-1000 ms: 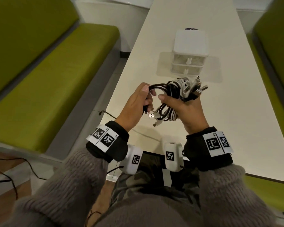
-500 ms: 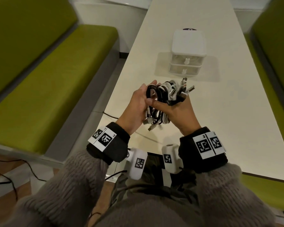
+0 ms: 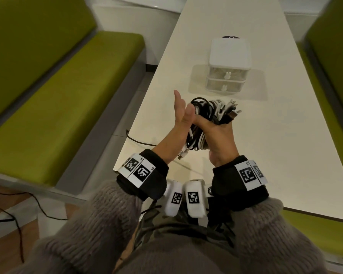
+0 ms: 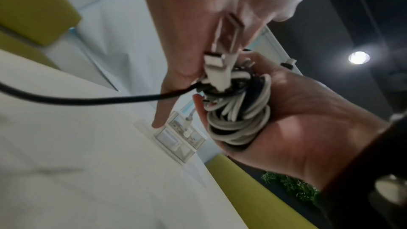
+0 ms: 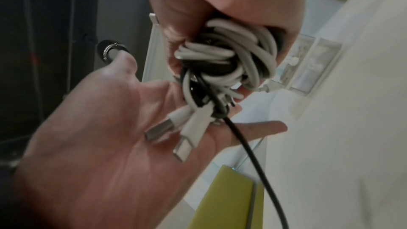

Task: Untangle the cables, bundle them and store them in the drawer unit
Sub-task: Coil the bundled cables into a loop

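Note:
My right hand (image 3: 220,135) grips a tight bundle of black and white cables (image 3: 212,113) above the near part of the white table (image 3: 265,135). Plugs stick out of the bundle's far end. My left hand (image 3: 181,113) stands flat against the bundle's left side, fingers straight. In the right wrist view the left hand's (image 5: 110,137) palm is spread under two white plugs (image 5: 185,133) that hang from the bundle (image 5: 231,58). One black cable (image 4: 88,100) trails out of the bundle (image 4: 237,111) to the left. The white two-drawer unit (image 3: 229,56) stands further back with both drawers closed.
Green benches run along both sides of the table (image 3: 67,95) (image 3: 335,76). A black cable (image 3: 139,141) crosses the table's left edge near my left forearm. Another thin cable lies on the floor at the lower left (image 3: 18,224).
My left hand let go of the black loop and now lies flat against the bundle. The cables sit packed tighter in my right hand, and both hands have risen a little.

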Action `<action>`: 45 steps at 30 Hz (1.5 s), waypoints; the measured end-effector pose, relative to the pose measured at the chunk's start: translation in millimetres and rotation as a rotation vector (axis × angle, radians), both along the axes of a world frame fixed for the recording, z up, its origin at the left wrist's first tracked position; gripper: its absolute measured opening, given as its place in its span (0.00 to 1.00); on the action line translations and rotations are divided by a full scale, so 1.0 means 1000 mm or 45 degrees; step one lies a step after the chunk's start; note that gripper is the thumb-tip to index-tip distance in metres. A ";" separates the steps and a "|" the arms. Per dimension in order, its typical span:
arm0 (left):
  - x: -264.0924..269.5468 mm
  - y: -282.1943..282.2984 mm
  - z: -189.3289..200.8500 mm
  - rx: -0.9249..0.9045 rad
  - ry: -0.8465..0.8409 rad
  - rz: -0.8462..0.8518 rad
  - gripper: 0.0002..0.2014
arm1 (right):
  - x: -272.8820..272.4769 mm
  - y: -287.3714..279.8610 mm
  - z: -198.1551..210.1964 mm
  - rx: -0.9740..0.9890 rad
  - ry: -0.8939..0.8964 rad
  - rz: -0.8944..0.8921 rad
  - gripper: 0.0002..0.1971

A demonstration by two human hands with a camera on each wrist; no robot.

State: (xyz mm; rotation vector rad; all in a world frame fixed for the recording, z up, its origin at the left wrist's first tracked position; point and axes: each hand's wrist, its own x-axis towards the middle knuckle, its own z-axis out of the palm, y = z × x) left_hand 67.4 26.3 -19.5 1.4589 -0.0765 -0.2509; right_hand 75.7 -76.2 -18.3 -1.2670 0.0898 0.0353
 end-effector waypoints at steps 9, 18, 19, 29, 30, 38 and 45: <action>-0.008 0.041 -0.018 0.780 -0.118 -0.392 0.18 | 0.012 -0.030 0.002 0.041 0.083 -0.179 0.07; -0.013 0.108 -0.028 0.565 -0.097 0.113 0.18 | 0.016 -0.071 0.008 0.086 0.016 -0.255 0.10; -0.011 0.106 -0.022 0.362 -0.060 0.210 0.18 | 0.015 -0.067 0.006 0.025 0.013 -0.240 0.10; 0.004 0.059 0.018 0.265 -0.227 0.264 0.07 | 0.004 -0.033 -0.008 -0.270 -0.063 0.027 0.08; 0.006 0.056 0.016 0.321 -0.236 0.237 0.09 | 0.003 -0.031 -0.008 -0.288 -0.085 0.053 0.08; 0.001 0.030 0.010 0.319 -0.198 0.010 0.10 | 0.002 -0.017 0.000 -0.352 -0.179 0.214 0.07; 0.001 0.027 0.002 -0.072 -0.031 0.009 0.09 | 0.007 -0.015 -0.004 -0.288 -0.166 0.233 0.08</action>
